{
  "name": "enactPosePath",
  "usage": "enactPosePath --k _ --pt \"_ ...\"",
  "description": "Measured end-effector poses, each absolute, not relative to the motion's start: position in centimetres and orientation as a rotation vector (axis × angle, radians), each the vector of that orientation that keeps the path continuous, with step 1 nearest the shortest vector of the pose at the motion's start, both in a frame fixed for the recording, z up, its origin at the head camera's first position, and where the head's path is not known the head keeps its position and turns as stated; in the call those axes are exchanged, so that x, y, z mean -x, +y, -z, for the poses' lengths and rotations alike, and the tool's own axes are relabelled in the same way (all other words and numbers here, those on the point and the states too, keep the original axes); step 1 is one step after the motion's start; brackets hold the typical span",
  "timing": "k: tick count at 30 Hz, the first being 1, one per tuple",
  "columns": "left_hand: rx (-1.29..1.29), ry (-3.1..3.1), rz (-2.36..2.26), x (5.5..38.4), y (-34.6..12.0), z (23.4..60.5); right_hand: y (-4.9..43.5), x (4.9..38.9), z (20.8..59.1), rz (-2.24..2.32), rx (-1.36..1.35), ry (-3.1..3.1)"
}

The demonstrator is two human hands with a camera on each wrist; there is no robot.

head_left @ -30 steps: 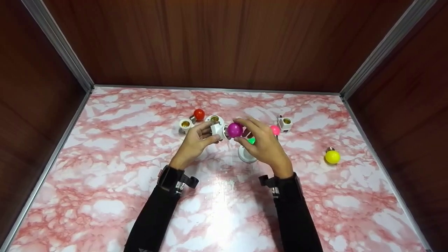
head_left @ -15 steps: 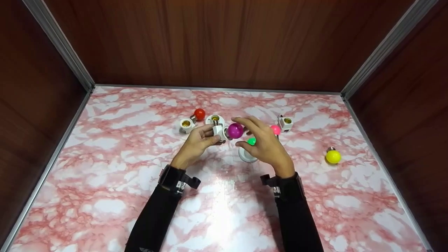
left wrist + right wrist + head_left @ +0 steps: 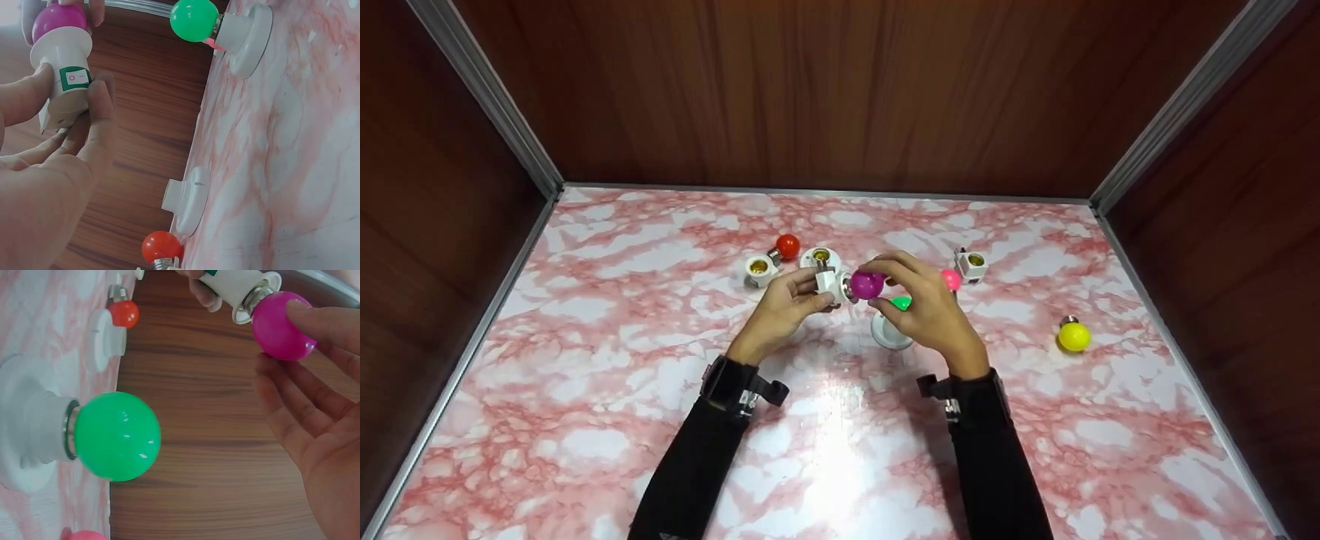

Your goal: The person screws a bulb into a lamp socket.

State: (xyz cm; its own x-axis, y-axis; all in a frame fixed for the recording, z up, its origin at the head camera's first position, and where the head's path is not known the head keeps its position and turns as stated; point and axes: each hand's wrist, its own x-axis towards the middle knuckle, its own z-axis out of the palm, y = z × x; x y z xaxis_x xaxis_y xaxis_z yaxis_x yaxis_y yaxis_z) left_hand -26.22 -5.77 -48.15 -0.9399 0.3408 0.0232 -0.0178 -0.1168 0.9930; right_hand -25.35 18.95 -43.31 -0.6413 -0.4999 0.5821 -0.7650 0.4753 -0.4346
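Observation:
My left hand (image 3: 784, 311) grips a white plug-in lamp socket (image 3: 66, 62) with a small switch on a green patch, raised above the table. A magenta light bulb (image 3: 281, 326) stands at the mouth of this socket, part of its metal screw base still showing in the right wrist view. My right hand (image 3: 934, 311) holds the bulb's globe, thumb on one side and fingertips on the other. Just under the right hand, a green bulb (image 3: 118, 436) sits in a round white base socket (image 3: 891, 332).
Behind the left hand lie a red bulb (image 3: 787, 246), a white socket (image 3: 760, 270) and a round base socket (image 3: 810, 259). A pink bulb (image 3: 950, 280) and a square socket (image 3: 971, 264) are beyond the right hand. A yellow bulb (image 3: 1073, 337) lies farther right. Wooden walls enclose the marbled table (image 3: 585, 442).
Half a second ago my right fingers were spread off the magenta bulb; now they have closed on it again. The left hand keeps its hold on the socket, nearly in place.

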Motion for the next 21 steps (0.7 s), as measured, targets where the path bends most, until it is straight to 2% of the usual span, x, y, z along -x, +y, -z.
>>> enactPosePath --k 21 --pt "-0.250 2.029 -2.071 26.33 -5.37 48.19 19.15 25.70 43.91 -0.985 -0.986 -2.476"
